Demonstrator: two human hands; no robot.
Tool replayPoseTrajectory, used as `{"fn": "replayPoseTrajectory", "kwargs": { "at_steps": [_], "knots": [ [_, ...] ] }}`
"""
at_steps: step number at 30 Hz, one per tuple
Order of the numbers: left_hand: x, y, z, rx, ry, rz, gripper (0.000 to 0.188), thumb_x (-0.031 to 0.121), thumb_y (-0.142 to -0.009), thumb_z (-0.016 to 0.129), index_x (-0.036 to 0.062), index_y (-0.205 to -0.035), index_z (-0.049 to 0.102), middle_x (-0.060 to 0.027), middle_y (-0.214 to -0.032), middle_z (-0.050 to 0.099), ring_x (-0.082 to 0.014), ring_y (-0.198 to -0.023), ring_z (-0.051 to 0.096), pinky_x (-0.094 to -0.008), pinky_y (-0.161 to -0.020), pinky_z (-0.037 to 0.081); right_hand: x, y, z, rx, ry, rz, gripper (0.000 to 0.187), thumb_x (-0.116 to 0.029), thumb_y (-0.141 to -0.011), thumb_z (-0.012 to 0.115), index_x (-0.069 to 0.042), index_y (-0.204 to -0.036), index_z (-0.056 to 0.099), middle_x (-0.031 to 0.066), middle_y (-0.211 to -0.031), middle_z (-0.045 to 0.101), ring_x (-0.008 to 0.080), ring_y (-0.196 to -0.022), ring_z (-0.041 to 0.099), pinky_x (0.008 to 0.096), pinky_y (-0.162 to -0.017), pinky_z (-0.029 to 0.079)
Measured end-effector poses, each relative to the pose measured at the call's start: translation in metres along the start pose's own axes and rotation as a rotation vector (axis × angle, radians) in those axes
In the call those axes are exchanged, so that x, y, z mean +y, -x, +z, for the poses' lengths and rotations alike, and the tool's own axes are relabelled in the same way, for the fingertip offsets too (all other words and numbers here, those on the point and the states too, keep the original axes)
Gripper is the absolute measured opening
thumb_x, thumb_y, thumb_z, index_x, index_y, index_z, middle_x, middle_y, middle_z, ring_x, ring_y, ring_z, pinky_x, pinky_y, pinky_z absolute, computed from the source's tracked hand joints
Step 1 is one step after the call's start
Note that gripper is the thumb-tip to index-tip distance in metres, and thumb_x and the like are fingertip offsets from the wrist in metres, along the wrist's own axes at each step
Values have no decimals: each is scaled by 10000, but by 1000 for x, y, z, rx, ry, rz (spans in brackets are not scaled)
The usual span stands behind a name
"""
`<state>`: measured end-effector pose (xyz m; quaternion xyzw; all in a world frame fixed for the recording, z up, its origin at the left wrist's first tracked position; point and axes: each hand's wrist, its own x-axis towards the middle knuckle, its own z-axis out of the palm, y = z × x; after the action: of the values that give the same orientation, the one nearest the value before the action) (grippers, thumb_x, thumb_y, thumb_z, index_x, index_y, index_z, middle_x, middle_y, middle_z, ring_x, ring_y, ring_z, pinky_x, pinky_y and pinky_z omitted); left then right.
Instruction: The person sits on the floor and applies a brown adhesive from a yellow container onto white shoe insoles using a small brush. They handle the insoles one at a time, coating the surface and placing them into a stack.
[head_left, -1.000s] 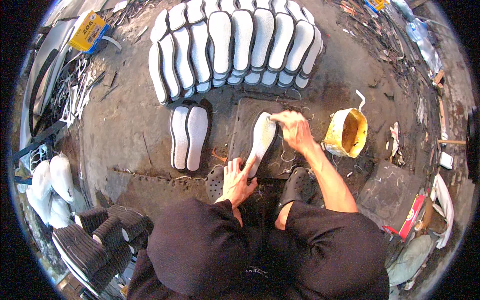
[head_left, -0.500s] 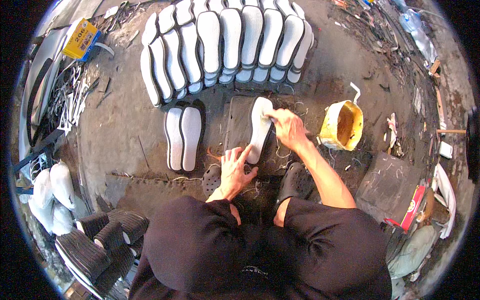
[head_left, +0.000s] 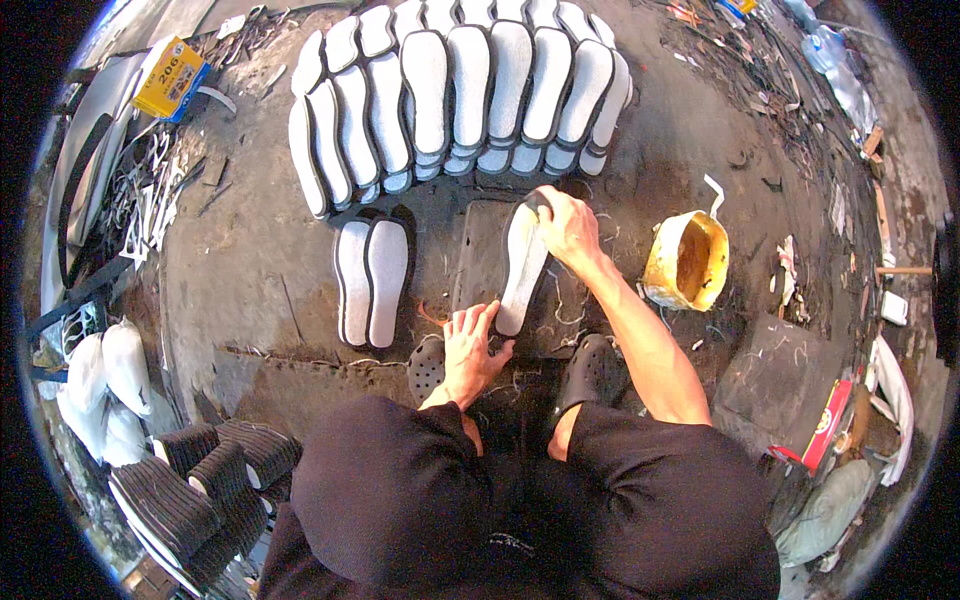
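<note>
A white-topped shoe sole point(head_left: 522, 265) with a dark edge lies on a dark mat between my hands, its wider end pointing away from me. My right hand point(head_left: 570, 228) is closed at the far end of it, covering part of that end. What its fingers hold, if anything, is hidden. My left hand point(head_left: 472, 345) has its fingers stretched out, the tips touching the near end of the sole. A yellowish patch shows on the sole's upper part. Left of it, two similar soles point(head_left: 388, 285) lie side by side.
Beyond my hands, many stacked white soles point(head_left: 470, 85) fan out in rows. A yellow container point(head_left: 660, 265) stands right of my right arm. Bundles of black ribbed soles point(head_left: 165, 505), white bags point(head_left: 125, 370) and a yellow-blue box point(head_left: 165, 80) lie at left; a red box point(head_left: 824, 430) at right.
My right hand has moved slightly farther up the sole, to its far end. My left hand stays at the near end. The whole view has shifted a little.
</note>
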<state>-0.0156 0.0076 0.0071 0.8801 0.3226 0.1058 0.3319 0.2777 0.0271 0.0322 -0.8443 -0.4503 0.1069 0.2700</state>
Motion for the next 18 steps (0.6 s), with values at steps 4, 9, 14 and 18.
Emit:
{"fn": "replayPoseTrajectory", "kwargs": {
  "at_steps": [4,9,14,18],
  "knots": [
    [-4,4,3,26,-5,2,830,291,-817,913,111,-1558,585,-110,-1394,621,-340,-1304,564,-507,-1107,438,-19,-15,13,-373,266,-626,296,-152,-977,667,-240,-1227,798,94,-1044,756,317,-1070,719,491,-942,581],
    [-4,5,1,32,30,-22,813,285,-828,908,118,-1557,592,-108,-1380,618,-347,-1302,556,-507,-1098,435,-15,-29,-7,-258,323,-625,325,-157,-926,637,-292,-1168,807,17,-988,791,241,-1011,743,474,-899,493],
    [-1,-4,1,-38,152,21,725,223,-843,874,91,-1511,624,-140,-1362,633,-378,-1313,555,-508,-1120,455,16,28,-4,-34,154,-551,330,-150,-948,602,-249,-1189,804,30,-1070,814,263,-1020,746,457,-918,463],
    [-15,2,-29,331,401,-235,267,-52,-887,702,30,-1141,703,-127,-986,696,-282,-904,695,-385,-871,581,-47,115,2,-313,259,-545,320,-159,-948,631,-236,-1219,783,47,-1026,793,256,-1010,736,472,-974,468]
  ]
}}
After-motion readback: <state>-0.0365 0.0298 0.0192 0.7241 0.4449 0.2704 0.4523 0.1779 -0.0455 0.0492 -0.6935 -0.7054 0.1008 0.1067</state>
